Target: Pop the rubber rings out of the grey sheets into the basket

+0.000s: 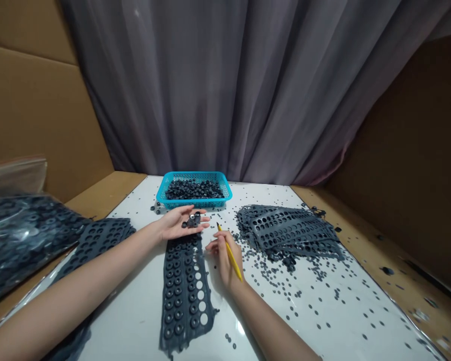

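Observation:
A dark rubber sheet full of small rings lies on the white table in front of me, with several holes punched out along its right side. My left hand is palm up above its far end, fingers spread, cupping several loose black rings. My right hand rests beside the sheet's right edge, fingers closed round a yellow pencil-like tool whose tip points away from me.
A turquoise basket filled with black rings stands at the back. A pile of emptied punched sheets lies at the right, with small scraps strewn around. More unpunched sheets and a plastic bag of sheets lie at the left. Cardboard walls and a grey curtain enclose the table.

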### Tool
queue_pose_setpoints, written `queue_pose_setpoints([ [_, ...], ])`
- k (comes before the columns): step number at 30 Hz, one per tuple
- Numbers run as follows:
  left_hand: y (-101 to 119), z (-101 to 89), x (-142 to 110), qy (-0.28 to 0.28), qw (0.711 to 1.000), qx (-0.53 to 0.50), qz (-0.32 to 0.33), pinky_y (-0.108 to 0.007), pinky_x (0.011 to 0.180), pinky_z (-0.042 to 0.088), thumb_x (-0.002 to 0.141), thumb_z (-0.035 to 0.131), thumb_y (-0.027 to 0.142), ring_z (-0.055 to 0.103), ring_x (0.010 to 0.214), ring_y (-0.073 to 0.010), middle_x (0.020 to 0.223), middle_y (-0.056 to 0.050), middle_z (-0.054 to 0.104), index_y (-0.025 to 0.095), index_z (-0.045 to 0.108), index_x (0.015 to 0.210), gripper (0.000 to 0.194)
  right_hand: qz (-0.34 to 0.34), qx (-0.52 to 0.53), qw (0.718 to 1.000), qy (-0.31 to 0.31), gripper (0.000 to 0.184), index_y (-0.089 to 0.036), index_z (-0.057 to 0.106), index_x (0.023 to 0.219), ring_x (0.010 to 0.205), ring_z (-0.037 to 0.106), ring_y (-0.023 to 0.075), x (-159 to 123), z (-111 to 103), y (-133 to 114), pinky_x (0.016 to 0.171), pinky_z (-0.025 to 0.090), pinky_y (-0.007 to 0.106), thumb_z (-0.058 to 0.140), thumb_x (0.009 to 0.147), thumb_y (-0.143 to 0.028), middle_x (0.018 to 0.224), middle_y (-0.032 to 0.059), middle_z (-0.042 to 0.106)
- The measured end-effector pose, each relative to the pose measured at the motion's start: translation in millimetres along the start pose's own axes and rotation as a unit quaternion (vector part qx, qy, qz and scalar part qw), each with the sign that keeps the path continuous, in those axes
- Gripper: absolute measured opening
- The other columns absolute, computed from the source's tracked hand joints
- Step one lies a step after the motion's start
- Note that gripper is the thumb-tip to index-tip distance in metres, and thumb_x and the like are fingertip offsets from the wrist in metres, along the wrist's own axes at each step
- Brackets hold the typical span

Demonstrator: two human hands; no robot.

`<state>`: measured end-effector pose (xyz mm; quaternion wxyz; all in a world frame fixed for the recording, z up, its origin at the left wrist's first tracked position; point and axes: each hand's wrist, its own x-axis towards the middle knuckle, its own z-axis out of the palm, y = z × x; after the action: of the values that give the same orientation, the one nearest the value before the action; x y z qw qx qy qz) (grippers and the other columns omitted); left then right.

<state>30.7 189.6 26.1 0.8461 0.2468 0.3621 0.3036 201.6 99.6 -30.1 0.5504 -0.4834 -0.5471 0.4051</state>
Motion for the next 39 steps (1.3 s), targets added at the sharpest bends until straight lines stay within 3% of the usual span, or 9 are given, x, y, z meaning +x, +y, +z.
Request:
queue_pose_setpoints([
  [3, -2.6, -2.2, -11.1, -0.011, 1.000, 0.007, 0.011, -0.037, 0.088, 0.048, 0.090, 0.039, 0.027, 0.061, 0.104, -0.0264, 0.108, -0.018, 0.064, 0.008, 0.049, 0.117, 0.035, -0.029, -0.055, 0.998, -0.031, 0.018, -0.023, 0.041, 0.075, 0.063, 0.061, 0.0171, -4.7, 2.0, -3.6, 0.063, 0.044, 0.030, 0.043, 0.087, -0.036, 0.068, 0.0016, 0.064],
  [7, -6.2, -7.4, -26.6, -0.023, 0.999, 0.005, 0.026, -0.037, 0.093, 0.046, 0.090, 0.039, 0.028, 0.058, 0.109, -0.0263, 0.117, -0.019, 0.060, 0.007, 0.046, 0.123, 0.039, -0.066, -0.075, 0.992, -0.078, 0.023, -0.024, 0.032, 0.076, 0.070, 0.059, 0.0175, -5.9, 6.2, -7.3, 0.067, 0.044, 0.031, 0.054, 0.078, -0.027, 0.080, 0.0017, 0.064],
  [10, -10.5, -10.5, -37.9, -0.043, 0.999, -0.010, 0.028, -0.038, 0.096, 0.044, 0.092, 0.034, 0.033, 0.057, 0.111, -0.0263, 0.118, -0.019, 0.059, 0.007, 0.044, 0.126, 0.044, -0.080, -0.124, 0.982, -0.117, 0.028, -0.024, 0.032, 0.077, 0.080, 0.057, 0.0207, -1.6, 12.7, -10.6, 0.070, 0.042, 0.033, 0.060, 0.072, -0.024, 0.086, 0.0028, 0.062],
  [15, -22.2, -16.0, -59.7, -0.025, 0.997, -0.060, 0.041, -0.038, 0.098, 0.042, 0.092, 0.031, 0.042, 0.055, 0.114, -0.0264, 0.120, -0.020, 0.058, 0.006, 0.042, 0.129, 0.053, -0.110, -0.216, 0.956, -0.166, 0.033, -0.023, 0.036, 0.074, 0.074, 0.052, 0.0212, 9.9, 31.5, -15.3, 0.065, 0.038, 0.031, 0.067, 0.063, -0.023, 0.079, 0.0016, 0.056],
  [23, -39.2, -27.8, -89.0, 0.014, 0.992, -0.112, 0.060, -0.037, 0.098, 0.042, 0.091, 0.034, 0.040, 0.054, 0.115, -0.0262, 0.119, -0.021, 0.058, 0.004, 0.041, 0.129, 0.053, -0.141, -0.252, 0.945, -0.155, 0.020, -0.023, 0.038, 0.071, 0.066, 0.055, 0.0189, 11.1, 45.7, -10.2, 0.067, 0.038, 0.029, 0.057, 0.068, -0.016, 0.068, -0.0013, 0.059],
  [27, -38.9, -32.4, -93.4, 0.096, 0.986, -0.109, 0.084, -0.035, 0.092, 0.048, 0.089, 0.035, 0.041, 0.057, 0.110, -0.0265, 0.120, -0.019, 0.058, 0.006, 0.046, 0.125, 0.051, -0.143, -0.220, 0.946, -0.193, 0.026, -0.024, 0.036, 0.076, 0.080, 0.061, 0.0220, 8.5, 42.0, -10.2, 0.077, 0.040, 0.034, 0.058, 0.066, -0.014, 0.083, 0.0008, 0.068],
  [31, -38.2, -33.4, -96.1, 0.192, 0.973, -0.086, 0.096, -0.032, 0.084, 0.052, 0.089, 0.037, 0.035, 0.062, 0.103, -0.0256, 0.119, -0.018, 0.059, 0.009, 0.050, 0.120, 0.043, -0.107, -0.164, 0.957, -0.215, 0.029, -0.024, 0.034, 0.081, 0.086, 0.062, 0.0219, 8.6, 40.8, -7.7, 0.077, 0.043, 0.033, 0.056, 0.066, -0.013, 0.097, 0.0039, 0.068],
  [34, -39.0, -31.0, -97.6, 0.197, 0.973, -0.078, 0.088, -0.034, 0.085, 0.052, 0.088, 0.040, 0.031, 0.063, 0.100, -0.0271, 0.116, -0.021, 0.060, 0.006, 0.049, 0.120, 0.041, -0.094, -0.141, 0.965, -0.198, 0.025, -0.024, 0.034, 0.080, 0.075, 0.062, 0.0193, 9.6, 42.1, -9.4, 0.073, 0.045, 0.032, 0.054, 0.069, -0.014, 0.086, 0.0028, 0.067],
  [39, -39.0, -20.0, -95.3, 0.180, 0.979, -0.078, 0.063, -0.036, 0.085, 0.052, 0.088, 0.043, 0.030, 0.065, 0.095, -0.0258, 0.110, -0.021, 0.062, 0.005, 0.051, 0.118, 0.040, -0.075, -0.066, 0.991, -0.092, 0.028, -0.024, 0.029, 0.073, 0.071, 0.064, 0.0181, 8.6, 45.9, -30.6, 0.072, 0.047, 0.032, 0.057, 0.073, -0.020, 0.078, 0.0030, 0.068],
])
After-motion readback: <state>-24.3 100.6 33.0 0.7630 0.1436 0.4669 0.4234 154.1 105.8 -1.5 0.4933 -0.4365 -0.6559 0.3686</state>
